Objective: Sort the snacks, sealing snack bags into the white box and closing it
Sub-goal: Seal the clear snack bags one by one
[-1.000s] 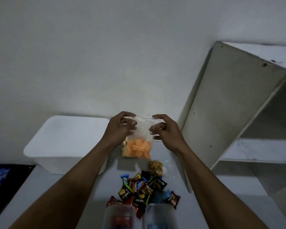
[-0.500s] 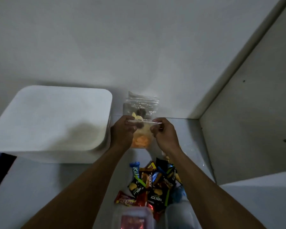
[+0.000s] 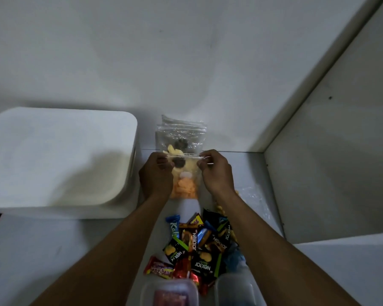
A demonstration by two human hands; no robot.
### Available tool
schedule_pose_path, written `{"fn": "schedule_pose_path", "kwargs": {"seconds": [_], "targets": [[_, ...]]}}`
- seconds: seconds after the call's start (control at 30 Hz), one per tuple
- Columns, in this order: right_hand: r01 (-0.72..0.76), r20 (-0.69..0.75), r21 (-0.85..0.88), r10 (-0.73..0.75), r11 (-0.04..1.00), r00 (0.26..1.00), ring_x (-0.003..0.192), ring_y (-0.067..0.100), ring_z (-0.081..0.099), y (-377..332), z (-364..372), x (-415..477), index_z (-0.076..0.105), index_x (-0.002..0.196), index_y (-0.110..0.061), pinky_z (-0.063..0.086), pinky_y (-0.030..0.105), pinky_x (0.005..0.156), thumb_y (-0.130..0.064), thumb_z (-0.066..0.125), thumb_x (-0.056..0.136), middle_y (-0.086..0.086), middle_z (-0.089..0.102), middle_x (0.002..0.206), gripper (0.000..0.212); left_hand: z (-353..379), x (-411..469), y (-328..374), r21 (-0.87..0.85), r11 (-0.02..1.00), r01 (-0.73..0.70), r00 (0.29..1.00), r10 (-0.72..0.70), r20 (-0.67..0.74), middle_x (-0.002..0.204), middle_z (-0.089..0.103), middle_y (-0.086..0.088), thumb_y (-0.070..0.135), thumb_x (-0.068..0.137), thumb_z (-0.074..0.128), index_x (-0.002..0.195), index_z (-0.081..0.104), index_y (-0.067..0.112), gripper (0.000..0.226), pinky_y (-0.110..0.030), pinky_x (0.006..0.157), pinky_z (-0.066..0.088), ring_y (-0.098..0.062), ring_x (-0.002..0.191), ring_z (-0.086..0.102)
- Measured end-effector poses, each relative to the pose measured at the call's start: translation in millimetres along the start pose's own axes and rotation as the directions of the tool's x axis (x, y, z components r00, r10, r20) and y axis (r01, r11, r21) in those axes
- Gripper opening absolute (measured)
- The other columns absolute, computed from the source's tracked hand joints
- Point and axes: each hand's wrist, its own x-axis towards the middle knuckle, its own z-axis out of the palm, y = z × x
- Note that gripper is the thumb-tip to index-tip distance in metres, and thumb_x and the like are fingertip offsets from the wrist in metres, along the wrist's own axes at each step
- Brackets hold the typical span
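Pale grey desk [image 3: 53,250] is running back to a plain white wall, and you are working close to that wall.

**Hand pose.** You are reaching both forearms in from the lower corners, converging toward the middle. Your left hand [image 3: 156,175] is pinching the left end of the top strip of the snack bag [image 3: 185,186], fingers curled, knuckles up. Your right hand [image 3: 217,173] is pinching the right end of the same strip in a mirrored grip. The strip is stretching level between the two hands. The bag is hanging between them, in front of the wall; whether its bottom edge is touching the desk cannot be told.

**Edges and room.** The white box [image 3: 60,160] is standing to the left, its right wall just beside your left hand. An upright white panel [image 3: 332,151] is bounding the desk on the right. A stack of clear bags [image 3: 181,131] is leaning against the wall directly behind the held bag. A pile of wrapped snacks [image 3: 199,246] is lying between your forearms. Bare desk is showing left of your left forearm, in front of the box.

**Materials and shapes.** The snack bag is thin clear plastic, with orange pieces filling its lower part. The box is smooth, matt white, with rounded corners. The wrappers are glossy foil in black, green, red and blue.
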Motion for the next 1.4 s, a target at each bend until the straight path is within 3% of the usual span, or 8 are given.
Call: {"fn": "schedule_pose_path", "kwargs": {"seconds": [0.17,0.27,0.47,0.67,0.87,1.1,1.27,1.4], "targets": [[-0.019,0.016,0.014,0.019,1.0,1.0,0.101,0.015,0.064,-0.4,-10.7,-4.5,0.061,0.128,-0.02,0.047,0.022,0.082,-0.013,0.066,0.093,0.0,0.067,0.109,0.036,3.7,-14.1,7.7,0.059,0.998,-0.008,0.997,0.012,-0.072,0.11,0.061,-0.004,0.012,0.084,0.072,0.109,0.055,0.02,0.031,-0.029,0.074,0.045,-0.019,0.097,0.059],[-0.039,-0.004,-0.042,0.038,0.998,0.999,0.103,0.017,0.064,4.3,-28.4,-9.9,0.06,0.128,-0.019,0.048,0.024,0.083,-0.012,0.064,0.094,0.0,0.067,0.109,0.035,10.4,-33.7,16.4,0.139,0.981,-0.137,0.986,0.148,-0.073,0.104,0.059,-0.004,0.018,0.084,0.07,0.105,0.052,0.019,0.028,-0.03,0.072,0.044,-0.02,0.093,0.057],[-0.172,-0.002,-0.341,0.182,0.924,0.983,0.118,0.026,0.059,47.7,-75.5,-23.4,0.053,0.136,-0.021,0.051,0.034,0.093,-0.017,0.066,0.089,0.01,0.059,0.133,0.049,49.2,-68.2,27.8,0.071,0.946,-0.315,0.895,0.271,0.354,0.079,0.064,0.0,0.03,0.087,0.069,0.1,0.058,0.019,0.02,-0.03,0.062,0.047,-0.015,0.072,0.061],[-0.311,0.039,-0.587,0.41,0.747,0.911,0.121,0.037,0.053,94.0,-104.9,-39.5,0.039,0.143,-0.015,0.049,0.038,0.094,-0.02,0.069,0.083,0.019,0.051,0.135,0.067,93.9,-74.6,19.3,0.38,0.826,-0.416,0.753,0.078,0.653,0.123,0.059,-0.011,0.038,0.083,0.07,0.131,0.055,0.021,0.053,-0.036,0.089,0.05,-0.03,0.111,0.059],[-0.383,-0.039,-0.437,0.409,0.813,0.912,0.112,0.034,0.06,105.2,-109.0,-41.2,0.035,0.142,-0.008,0.054,0.04,0.092,-0.003,0.061,0.086,0.018,0.058,0.127,0.062,113.0,-78.4,20.3,0.443,0.813,-0.378,0.792,0.036,0.609,0.129,0.06,-0.011,0.019,0.083,0.073,0.136,0.056,0.018,0.056,-0.032,0.091,0.046,-0.03,0.116,0.058],[-0.339,-0.129,-0.361,0.314,0.869,0.941,0.106,0.03,0.065,69.8,-126.1,-44.6,0.068,0.112,0.001,0.054,0.032,0.088,-0.004,0.059,0.087,0.018,0.067,0.118,0.027,105.9,-79.9,28.7,0.351,0.922,-0.164,0.873,-0.03,0.486,0.121,0.068,-0.01,-0.006,0.082,0.062,0.105,0.074,0.012,0.032,-0.022,0.086,0.047,-0.025,0.112,0.063],[-0.431,-0.032,-0.379,0.454,0.819,0.89,0.112,0.033,0.059,77.7,-123.2,-52.8,0.045,0.131,-0.006,0.055,0.038,0.09,-0.015,0.062,0.087,0.018,0.054,0.127,0.048,100.2,-86.6,28.5,0.375,0.922,-0.101,0.905,-0.071,0.42,0.122,0.067,-0.008,-0.007,0.083,0.066,0.108,0.072,0.014,0.034,-0.022,0.078,0.047,-0.024,0.108,0.064],[-0.423,-0.05,-0.372,0.437,0.826,0.898,0.11,0.033,0.061,99.7,-115.7,-51.2,0.046,0.129,-0.004,0.05,0.031,0.082,-0.012,0.059,0.09,0.017,0.059,0.125,0.042,108.3,-83.7,14.8,0.382,0.916,-0.126,0.9,-0.056,0.433,0.117,0.069,-0.008,-0.003,0.079,0.072,0.109,0.071,0.016,0.036,-0.027,0.084,0.055,-0.025,0.1,0.067]]}}
